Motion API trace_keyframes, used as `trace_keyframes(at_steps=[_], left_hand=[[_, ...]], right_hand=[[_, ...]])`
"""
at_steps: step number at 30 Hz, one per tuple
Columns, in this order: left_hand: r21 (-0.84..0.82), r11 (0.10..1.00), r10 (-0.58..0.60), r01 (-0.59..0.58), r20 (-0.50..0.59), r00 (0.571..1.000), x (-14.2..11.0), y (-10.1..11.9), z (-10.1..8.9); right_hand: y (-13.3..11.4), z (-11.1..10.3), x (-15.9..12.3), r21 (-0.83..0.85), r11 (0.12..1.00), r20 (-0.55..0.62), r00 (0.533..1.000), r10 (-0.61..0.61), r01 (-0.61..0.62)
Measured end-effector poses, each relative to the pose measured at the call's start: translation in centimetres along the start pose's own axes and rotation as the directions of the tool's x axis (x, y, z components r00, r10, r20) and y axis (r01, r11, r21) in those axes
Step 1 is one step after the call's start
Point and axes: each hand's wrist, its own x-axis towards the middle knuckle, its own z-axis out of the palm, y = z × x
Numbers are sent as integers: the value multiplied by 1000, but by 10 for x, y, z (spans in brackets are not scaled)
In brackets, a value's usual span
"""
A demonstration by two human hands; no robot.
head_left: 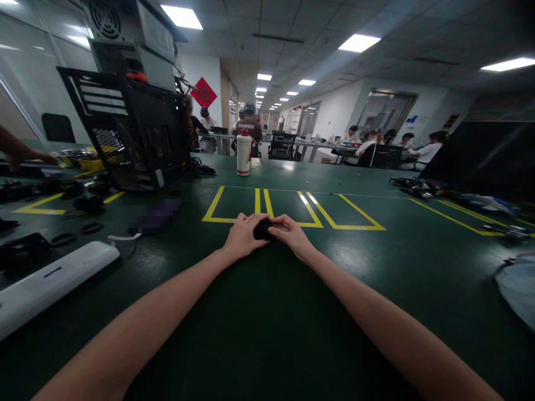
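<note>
Both my arms stretch forward over a dark green table (376,267). My left hand (241,236) and my right hand (292,234) meet at the table's middle. Between them sits a small black object (263,229), which I cannot name. The fingers of both hands curl round it and grip it from either side. It rests on or just above the table, beside yellow taped lines (288,209).
An open black computer case (134,133) stands at the back left, with black rings and parts around it. A long white panel (50,281) lies at the near left. A white bottle (243,155) stands behind the yellow lines. Cables lie right. Another person's arm (19,153) reaches in at far left; people sit beyond.
</note>
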Motion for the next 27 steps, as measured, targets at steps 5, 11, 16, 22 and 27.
trace_keyframes(at_steps=[5,11,16,22,27], left_hand=[[-4,1000,7,-7,1,1000,0,1,-1],[-1,1000,-3,3,3,1000,-1,2,-1],[6,1000,-1,0,4,1000,-1,2,-1],[-2,1000,-20,20,5,1000,-1,2,0],[18,999,-30,30,-1,1000,1,2,2]], right_hand=[[1,-2,2,-53,998,1,999,43,-43],[-2,-3,-2,-4,1000,69,998,-15,15],[0,-3,-2,-42,999,19,1000,20,-19],[-2,-4,0,-17,998,65,996,68,-67],[-1,-6,-1,-11,999,78,996,51,-50]])
